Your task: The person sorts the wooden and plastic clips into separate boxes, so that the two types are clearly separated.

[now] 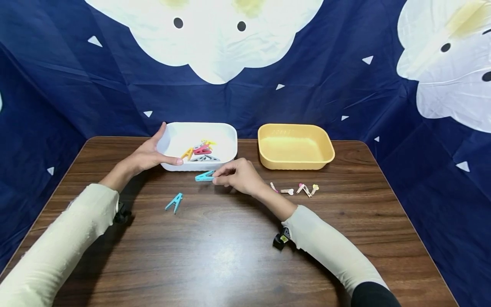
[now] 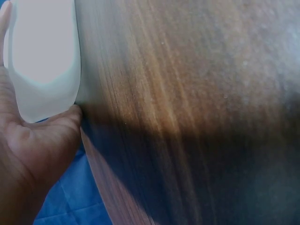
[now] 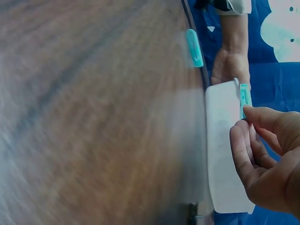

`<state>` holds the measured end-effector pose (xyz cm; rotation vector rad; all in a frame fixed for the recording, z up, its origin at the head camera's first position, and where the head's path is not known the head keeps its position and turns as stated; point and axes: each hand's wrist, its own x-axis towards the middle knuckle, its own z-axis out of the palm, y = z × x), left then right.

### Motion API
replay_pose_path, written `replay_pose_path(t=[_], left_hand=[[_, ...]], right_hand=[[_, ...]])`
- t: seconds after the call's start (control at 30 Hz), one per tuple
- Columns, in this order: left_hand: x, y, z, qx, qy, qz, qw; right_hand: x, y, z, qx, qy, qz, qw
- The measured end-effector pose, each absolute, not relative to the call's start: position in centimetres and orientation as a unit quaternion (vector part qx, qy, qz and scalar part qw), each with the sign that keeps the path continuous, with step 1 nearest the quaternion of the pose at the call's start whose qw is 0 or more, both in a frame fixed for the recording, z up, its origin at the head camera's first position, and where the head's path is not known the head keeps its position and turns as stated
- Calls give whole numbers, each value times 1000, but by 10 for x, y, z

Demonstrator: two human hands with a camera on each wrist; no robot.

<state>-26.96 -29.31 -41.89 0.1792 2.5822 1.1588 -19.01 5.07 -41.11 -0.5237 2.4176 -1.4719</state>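
One teal clothespin (image 1: 204,176) is pinched by the right hand (image 1: 239,175) for lifting; the white tub (image 1: 226,132) is gripped steady by the left hand (image 1: 147,155).

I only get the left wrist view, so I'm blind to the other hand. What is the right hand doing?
Observer: The right hand pinches a turquoise plastic clothespin just in front of the white plastic tray.
Operator: Anything inside the tray?
Observer: Yes, several clothespins: yellow, pink and grey.
Operator: More pegs on the table?
Observer: A second turquoise clothespin lies on the wooden table, nearer the person.
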Motion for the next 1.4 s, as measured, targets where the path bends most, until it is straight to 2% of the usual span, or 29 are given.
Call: replay_pose_path(t=[0.53,0.97,1.4], left_hand=[[-272,-292,-421,63,896,416,144],[-273,-294,-422,66,897,413,143],[-271,-293,-422,61,894,420,147]], right_hand=[[-213,58,-389,-183,839,-509,62],[-240,43,-377,-145,860,-488,22],[-265,24,-373,-101,862,-494,42]])
